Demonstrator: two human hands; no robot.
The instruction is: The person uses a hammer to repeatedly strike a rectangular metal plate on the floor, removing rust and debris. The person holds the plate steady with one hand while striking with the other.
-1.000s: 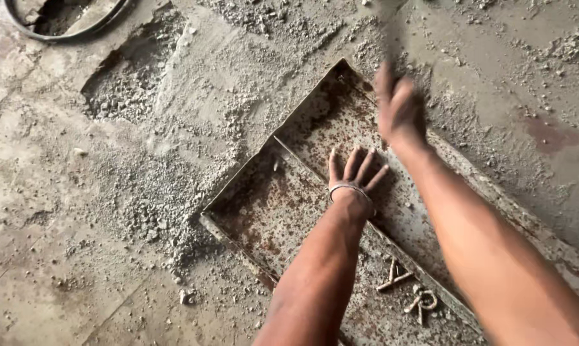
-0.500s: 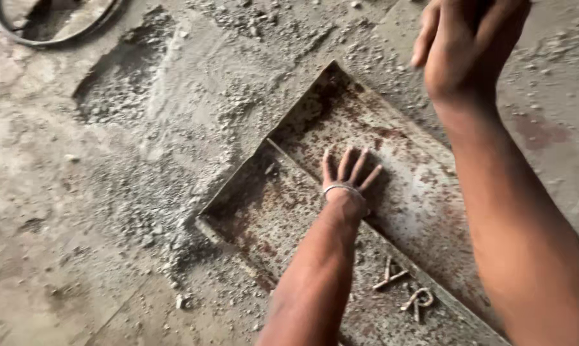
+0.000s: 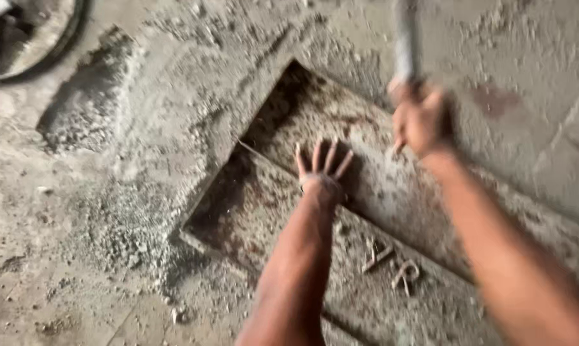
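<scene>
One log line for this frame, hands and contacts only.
left hand: flat on rusty metal mould, fingers spread | right hand: gripping blurred tool handle

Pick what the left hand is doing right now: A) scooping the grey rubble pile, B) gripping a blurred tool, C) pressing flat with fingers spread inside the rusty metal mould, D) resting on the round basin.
C: the left hand lies palm-down, fingers spread, inside the rusty metal mould.
</scene>
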